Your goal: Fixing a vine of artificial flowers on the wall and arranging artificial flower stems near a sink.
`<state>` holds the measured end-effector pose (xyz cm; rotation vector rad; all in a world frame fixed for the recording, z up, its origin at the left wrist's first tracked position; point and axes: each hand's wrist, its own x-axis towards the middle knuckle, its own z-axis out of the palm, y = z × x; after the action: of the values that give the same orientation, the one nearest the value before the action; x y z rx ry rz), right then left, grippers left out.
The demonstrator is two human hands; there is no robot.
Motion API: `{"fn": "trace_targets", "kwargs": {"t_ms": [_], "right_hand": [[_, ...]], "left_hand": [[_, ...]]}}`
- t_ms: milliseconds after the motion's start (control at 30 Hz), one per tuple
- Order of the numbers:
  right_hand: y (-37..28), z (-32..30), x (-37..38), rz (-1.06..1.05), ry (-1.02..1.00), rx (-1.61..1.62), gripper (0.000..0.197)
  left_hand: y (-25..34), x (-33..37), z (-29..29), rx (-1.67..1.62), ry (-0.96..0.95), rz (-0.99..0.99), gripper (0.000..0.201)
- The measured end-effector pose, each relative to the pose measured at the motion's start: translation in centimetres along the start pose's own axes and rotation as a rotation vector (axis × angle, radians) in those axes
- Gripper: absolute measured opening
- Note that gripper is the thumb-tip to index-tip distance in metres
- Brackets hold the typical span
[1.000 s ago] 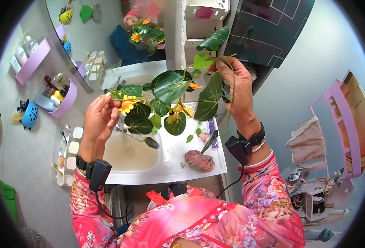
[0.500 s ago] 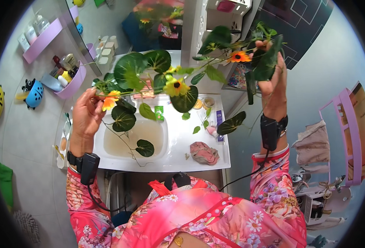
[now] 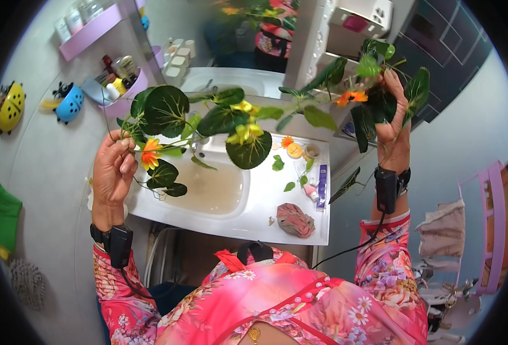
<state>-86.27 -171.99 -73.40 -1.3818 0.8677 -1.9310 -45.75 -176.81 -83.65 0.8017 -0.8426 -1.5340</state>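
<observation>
The vine has dark green leaves with pale yellow-green veins, smaller ones in lighter green, yellow flowers, and orange flowers. The sink is white, its water murky beige. Near the sink's front right corner the cloth is dusty pink and grey; by its right edge the tube is purple. The sleeves are pink with multicoloured blossoms. The yellow ladybird and blue ladybird carry black dots.
</observation>
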Motion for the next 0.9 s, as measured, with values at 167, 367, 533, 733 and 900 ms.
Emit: {"fn": "trace_targets", "kwargs": {"t_ms": [167, 367, 533, 733, 900], "right_hand": [[1.6, 2.5, 0.1, 0.204, -0.130, -0.157, 0.028], [7.7, 5.7, -3.3, 0.645, -0.525, 0.078, 0.024], [10.6, 10.1, -8.6, 0.869, -1.033, 0.144, 0.030], [13.2, 13.3, -17.3, 0.467, -1.562, 0.057, 0.046], [14.6, 15.0, -23.0, 0.441, -1.779, -0.110, 0.053]], "left_hand": [[3.4, -3.5, -2.1, -0.001, 0.143, 0.170, 0.013], [9.0, -9.1, -5.0, 0.288, 0.280, 0.258, 0.020], [13.8, -14.3, -5.9, 0.523, 0.486, 0.410, 0.026], [17.3, -20.5, -7.5, 0.760, 0.474, 0.485, 0.026], [18.7, -25.9, -8.2, 0.734, 0.554, 0.567, 0.028]]}}
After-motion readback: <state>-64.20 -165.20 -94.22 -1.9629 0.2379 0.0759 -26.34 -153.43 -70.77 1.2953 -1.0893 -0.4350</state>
